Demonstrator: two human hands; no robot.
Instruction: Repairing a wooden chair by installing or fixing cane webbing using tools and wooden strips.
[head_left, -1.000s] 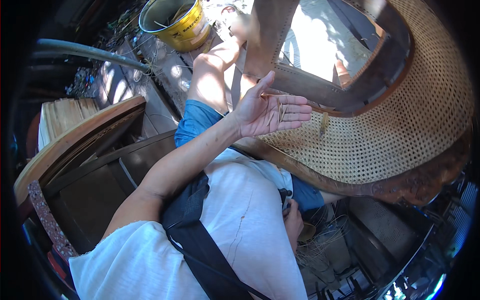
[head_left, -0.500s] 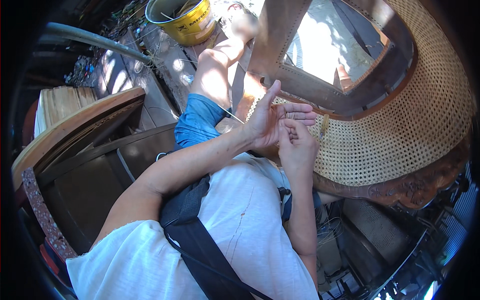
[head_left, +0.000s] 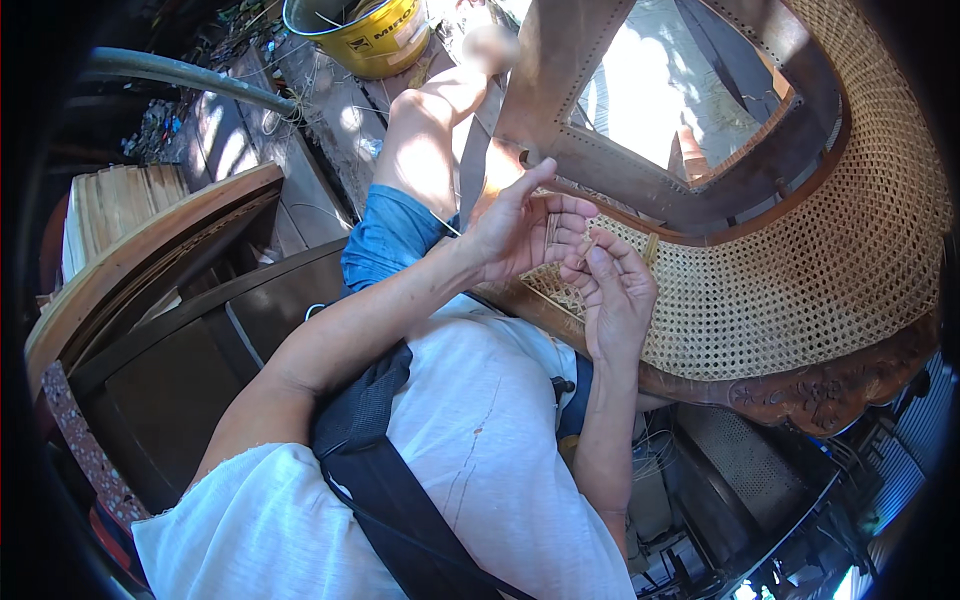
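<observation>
My left hand (head_left: pixel 520 232) is held palm up above the chair's near edge, thumb raised and fingers apart, slightly curled. Thin pale strands, apparently cane, cross its fingers. Close beside it, my right hand (head_left: pixel 618 288) pinches a thin cane strand (head_left: pixel 587 240) between thumb and fingertips. Its far end is too fine to follow. Beyond both hands lies a chair with a woven cane panel (head_left: pixel 770 310), a carved wooden rim (head_left: pixel 800 395) and a brown frame (head_left: pixel 640 180) with rows of small holes along its opening.
A yellow bucket (head_left: pixel 375 42) holding strands stands at the far left of the chair. Curved wooden parts (head_left: pixel 150 255) and a dark panel (head_left: pixel 190 380) lie to my left. A metal pipe (head_left: pixel 190 75) crosses the upper left. Another cane-panelled piece (head_left: pixel 750 465) sits at lower right.
My right hand has drawn slightly away from the left palm and turned, its fingertips now showing. The left hand has moved a little left and its fingers have curled more.
</observation>
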